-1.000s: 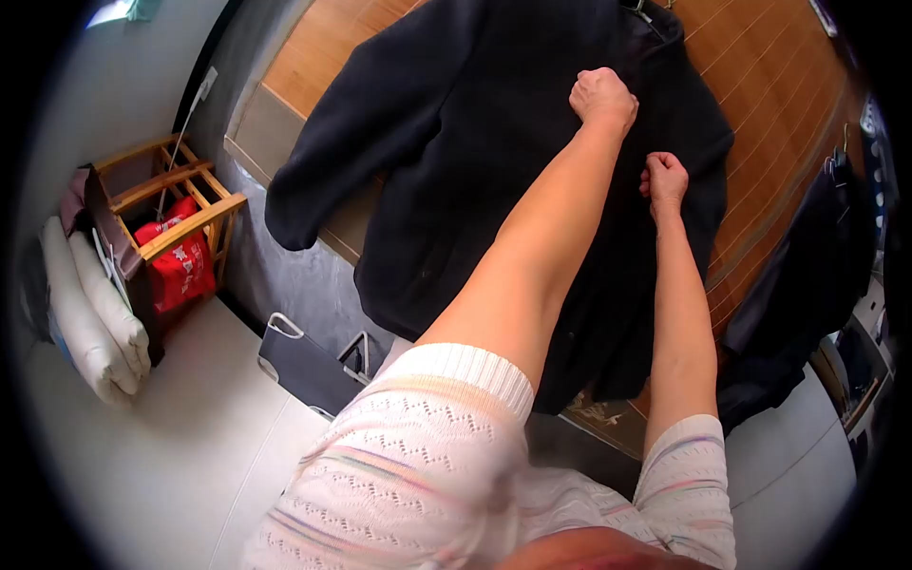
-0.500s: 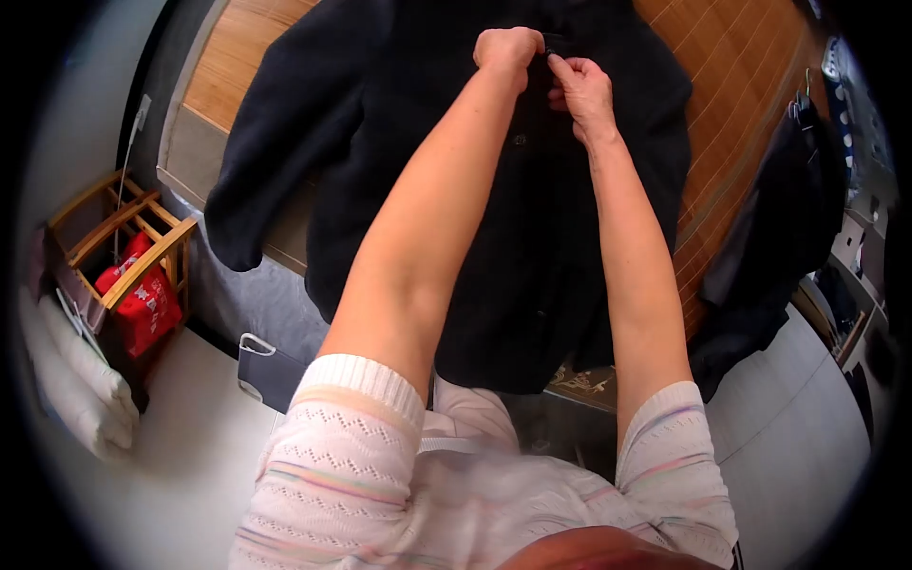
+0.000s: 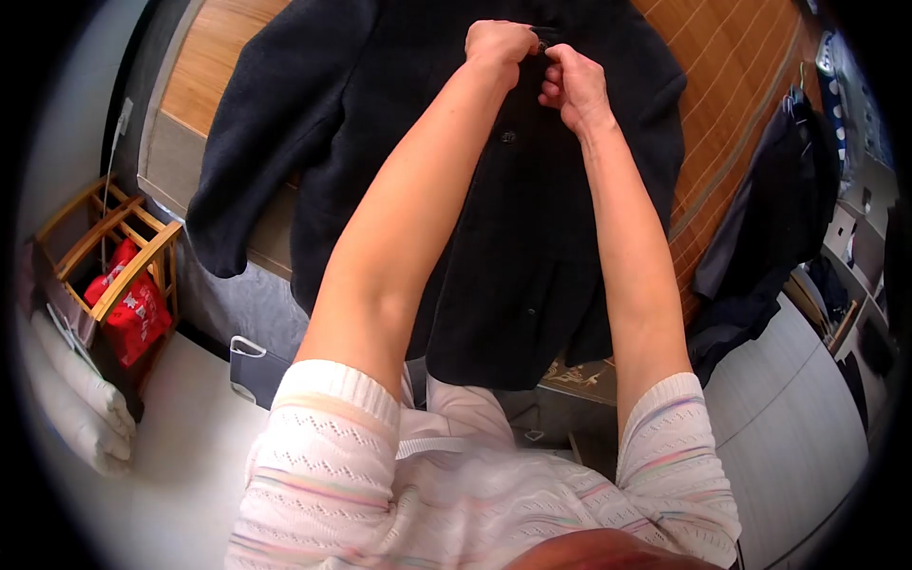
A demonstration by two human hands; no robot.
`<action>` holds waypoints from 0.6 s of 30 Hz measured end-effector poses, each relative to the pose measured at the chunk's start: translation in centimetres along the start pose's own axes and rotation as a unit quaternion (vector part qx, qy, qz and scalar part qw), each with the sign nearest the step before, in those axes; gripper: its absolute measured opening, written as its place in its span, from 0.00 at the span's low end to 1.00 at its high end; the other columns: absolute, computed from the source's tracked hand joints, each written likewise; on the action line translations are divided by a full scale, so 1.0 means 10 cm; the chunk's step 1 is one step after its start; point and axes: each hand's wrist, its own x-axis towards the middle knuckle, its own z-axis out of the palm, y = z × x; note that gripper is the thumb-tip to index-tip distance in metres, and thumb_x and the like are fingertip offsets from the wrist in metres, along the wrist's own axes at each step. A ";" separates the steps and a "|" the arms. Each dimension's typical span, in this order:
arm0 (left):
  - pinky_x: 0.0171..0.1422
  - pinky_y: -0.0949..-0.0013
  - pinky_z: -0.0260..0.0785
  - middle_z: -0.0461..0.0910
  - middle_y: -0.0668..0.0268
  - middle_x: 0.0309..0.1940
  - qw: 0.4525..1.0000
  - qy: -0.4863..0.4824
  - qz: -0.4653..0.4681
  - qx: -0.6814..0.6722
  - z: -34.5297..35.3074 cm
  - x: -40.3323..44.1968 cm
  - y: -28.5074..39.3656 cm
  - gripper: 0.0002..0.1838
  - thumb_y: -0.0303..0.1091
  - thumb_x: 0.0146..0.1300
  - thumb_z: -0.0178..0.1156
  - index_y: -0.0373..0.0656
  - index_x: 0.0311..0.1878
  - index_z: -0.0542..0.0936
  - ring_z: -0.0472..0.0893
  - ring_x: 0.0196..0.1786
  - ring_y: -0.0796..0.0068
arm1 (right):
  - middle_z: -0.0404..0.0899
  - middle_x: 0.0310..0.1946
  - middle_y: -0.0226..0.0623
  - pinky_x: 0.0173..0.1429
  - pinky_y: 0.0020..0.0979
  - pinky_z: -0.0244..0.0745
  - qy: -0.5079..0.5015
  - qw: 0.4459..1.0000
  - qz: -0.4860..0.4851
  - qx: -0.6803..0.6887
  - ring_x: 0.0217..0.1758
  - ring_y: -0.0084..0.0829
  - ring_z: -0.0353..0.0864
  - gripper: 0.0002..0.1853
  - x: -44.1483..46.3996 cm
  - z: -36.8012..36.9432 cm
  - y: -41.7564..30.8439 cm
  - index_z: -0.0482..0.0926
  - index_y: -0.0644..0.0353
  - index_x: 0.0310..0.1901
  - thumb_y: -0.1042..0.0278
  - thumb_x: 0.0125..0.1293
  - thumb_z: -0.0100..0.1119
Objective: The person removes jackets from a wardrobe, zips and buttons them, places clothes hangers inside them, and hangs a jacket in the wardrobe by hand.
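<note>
A dark navy coat (image 3: 380, 171) lies spread out front side up, one sleeve (image 3: 233, 199) stretched to the left. My left hand (image 3: 499, 49) is closed on the coat's front opening near the top. Close beside it, my right hand (image 3: 576, 87) pinches the coat front with thumb and forefinger, its other fingers curled in. A dark button (image 3: 542, 46) shows between the fingertips of both hands. Lower on the front is another round button (image 3: 507, 138), with a further small one (image 3: 531, 312) near the hem. My fingers partly hide the cloth they grip.
Beneath the coat is a brown woven mat (image 3: 727, 57) on a bed. On the left stands a wooden rack (image 3: 142, 252) with a red bag (image 3: 133, 309), near white rolled bedding (image 3: 81, 389). Dark clothes (image 3: 760, 209) hang at the right. A grey folded item (image 3: 256, 370) stands below the bed edge.
The view has shifted slightly. My right hand's fingers have curled in more, and the button between the hands shows more clearly. Both hands stay at the same spot on the coat.
</note>
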 end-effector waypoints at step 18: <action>0.28 0.74 0.70 0.80 0.62 0.27 0.955 -0.167 0.193 0.151 -0.23 0.07 -0.11 0.16 0.16 0.50 0.55 0.35 0.44 0.80 0.79 0.28 0.77 | 0.64 0.14 0.23 0.20 0.25 0.67 -0.101 0.993 -0.054 -0.024 0.11 0.16 0.59 0.03 0.10 -0.19 0.11 0.71 0.59 0.29 0.72 0.58 0.53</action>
